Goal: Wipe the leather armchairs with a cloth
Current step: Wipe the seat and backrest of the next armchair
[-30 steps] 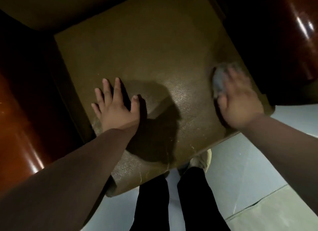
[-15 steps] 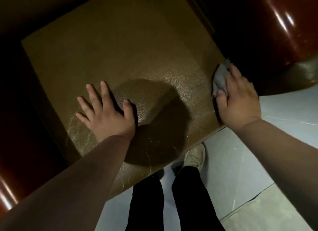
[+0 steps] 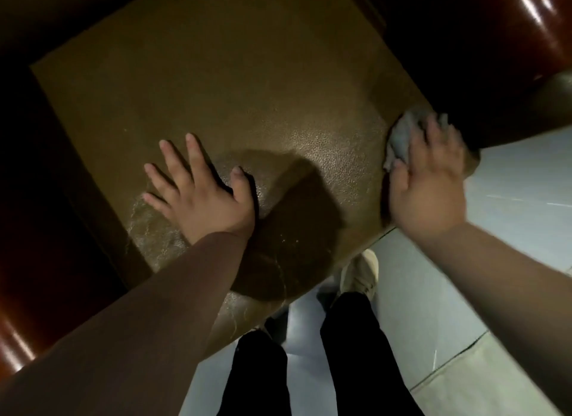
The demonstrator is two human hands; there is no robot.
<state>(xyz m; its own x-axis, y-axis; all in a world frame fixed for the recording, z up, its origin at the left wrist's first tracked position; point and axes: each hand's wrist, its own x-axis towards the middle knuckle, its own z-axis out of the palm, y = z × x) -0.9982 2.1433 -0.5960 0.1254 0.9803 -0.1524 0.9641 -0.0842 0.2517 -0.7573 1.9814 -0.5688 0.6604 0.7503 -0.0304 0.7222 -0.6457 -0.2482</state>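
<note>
Leather armchair seat (image 3: 235,84), olive-brown and pebbled, fills the upper and middle frame, its front edge running from 7 o'clock toward 3 o'clock. At 3 o'clock, on the seat's front right corner, lies a crumpled grey cloth (image 3: 402,134); the right hand (image 3: 430,186) presses on it with fingers spread over the top, blurred, so I cannot tell how far they curl round it. Near the centre, toward 8 o'clock, the left hand (image 3: 201,195) rests flat on the leather, fingers wide apart, holding nothing. Glossy reddish wooden armrests (image 3: 532,28) flank the seat at 1 and 8 o'clock. Black trouser legs (image 3: 353,353) and a pale shoe (image 3: 362,273) stand on the grey floor (image 3: 510,205) at 5 o'clock.
</note>
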